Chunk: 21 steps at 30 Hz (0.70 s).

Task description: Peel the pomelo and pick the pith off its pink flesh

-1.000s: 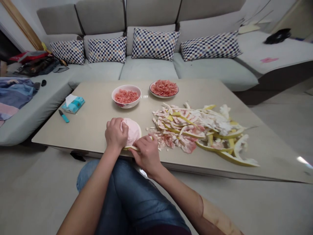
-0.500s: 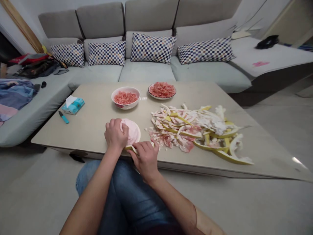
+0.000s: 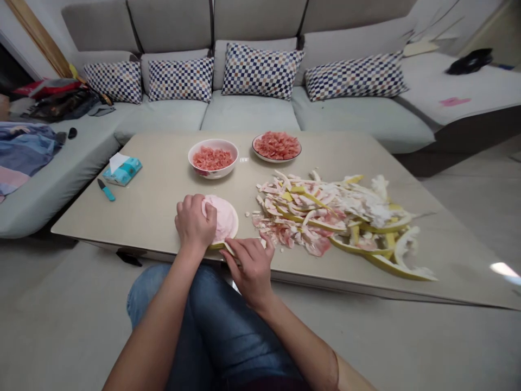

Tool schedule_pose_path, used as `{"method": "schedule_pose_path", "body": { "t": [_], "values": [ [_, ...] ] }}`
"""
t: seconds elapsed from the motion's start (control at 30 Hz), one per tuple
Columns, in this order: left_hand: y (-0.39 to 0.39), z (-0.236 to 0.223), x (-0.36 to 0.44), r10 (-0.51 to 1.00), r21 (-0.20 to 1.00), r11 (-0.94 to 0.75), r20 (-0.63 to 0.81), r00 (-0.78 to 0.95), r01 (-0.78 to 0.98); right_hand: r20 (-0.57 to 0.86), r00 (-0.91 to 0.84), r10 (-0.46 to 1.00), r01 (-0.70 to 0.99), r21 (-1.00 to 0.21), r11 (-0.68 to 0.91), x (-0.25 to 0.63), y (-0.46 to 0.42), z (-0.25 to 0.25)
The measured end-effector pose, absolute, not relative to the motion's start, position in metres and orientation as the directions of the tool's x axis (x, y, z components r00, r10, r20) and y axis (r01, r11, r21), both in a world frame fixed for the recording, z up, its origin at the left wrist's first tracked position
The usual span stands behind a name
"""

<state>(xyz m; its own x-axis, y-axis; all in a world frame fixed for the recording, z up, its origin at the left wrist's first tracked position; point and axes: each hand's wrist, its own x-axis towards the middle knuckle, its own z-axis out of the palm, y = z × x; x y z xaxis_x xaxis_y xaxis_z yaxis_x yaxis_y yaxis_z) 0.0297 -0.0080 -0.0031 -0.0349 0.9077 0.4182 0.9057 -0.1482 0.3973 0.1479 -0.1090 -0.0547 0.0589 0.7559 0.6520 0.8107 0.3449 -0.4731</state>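
A partly peeled pomelo (image 3: 224,218), pale pink on its exposed side, rests at the table's front edge. My left hand (image 3: 196,222) is wrapped over its left side, thumb on the pink face. Low on the fruit's right, my right hand (image 3: 251,266) pinches a strip of pomelo peel (image 3: 230,248), yellow outside and white inside; the fingers cover part of it. Farther right lies a heap of peel strips and pith (image 3: 325,209). Behind the fruit stand a white bowl (image 3: 214,172) of pink pomelo flesh (image 3: 212,158) and a dark-rimmed plate (image 3: 277,161) piled with more flesh.
On the table's (image 3: 158,217) left side are a blue tissue pack (image 3: 122,170) and a small knife (image 3: 106,191) with a teal handle. A grey sofa (image 3: 252,115) with checkered cushions runs behind the table. My knees are under its front edge.
The view has shifted slightly. My right hand has pulled a little right and down, away from the pomelo, with the peel strip. My left hand keeps its hold.
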Motion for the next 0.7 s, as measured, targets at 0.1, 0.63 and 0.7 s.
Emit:
{"method": "schedule_pose_path", "body": {
  "t": [0.1,0.63,0.7],
  "values": [
    [-0.008,-0.003,0.030,0.909,0.403,-0.146,0.415,-0.038,0.904,0.646,0.061,0.761,0.811,-0.477,0.340,0.147,-0.110,-0.056],
    [-0.015,0.001,0.035,0.902,0.313,-0.157,0.432,0.007,0.937,0.578,-0.022,0.816,0.772,-0.508,0.381,0.148,-0.102,-0.052],
    [-0.018,0.002,0.038,0.903,0.294,-0.150,0.430,0.010,0.944,0.583,0.015,0.813,0.791,-0.504,0.346,0.148,-0.108,-0.053]
  ]
}}
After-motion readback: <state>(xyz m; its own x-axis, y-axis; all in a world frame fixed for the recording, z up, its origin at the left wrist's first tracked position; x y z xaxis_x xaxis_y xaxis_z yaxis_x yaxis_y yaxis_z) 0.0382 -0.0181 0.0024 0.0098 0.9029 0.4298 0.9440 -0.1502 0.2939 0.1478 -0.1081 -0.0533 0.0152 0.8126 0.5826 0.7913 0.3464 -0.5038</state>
